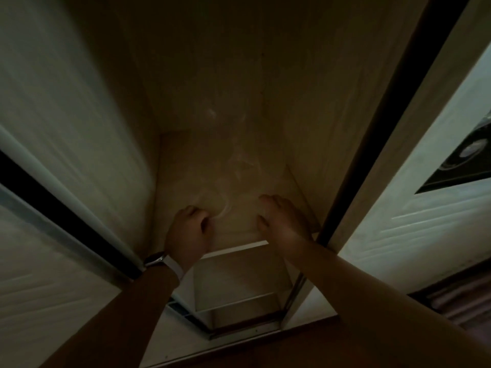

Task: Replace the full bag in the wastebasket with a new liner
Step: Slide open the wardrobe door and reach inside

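I am looking into a dim, narrow cupboard. A thin clear plastic liner [239, 166] shows as a faint blurred sheet over the cupboard shelf [239, 247], between my hands. My left hand [190, 229], with a watch on its wrist, is closed in a fist on the liner's left side. My right hand [281, 219] lies on the liner's right side with thumb and fingers slightly apart; the blur hides whether it grips the plastic. No wastebasket or full bag is in view.
An open white cupboard door [66, 128] stands close on the left. The cupboard's side panel [372, 155] is on the right, with a white counter and a black stove burner [473, 152] beyond it. Below the shelf is a lower compartment [239, 288].
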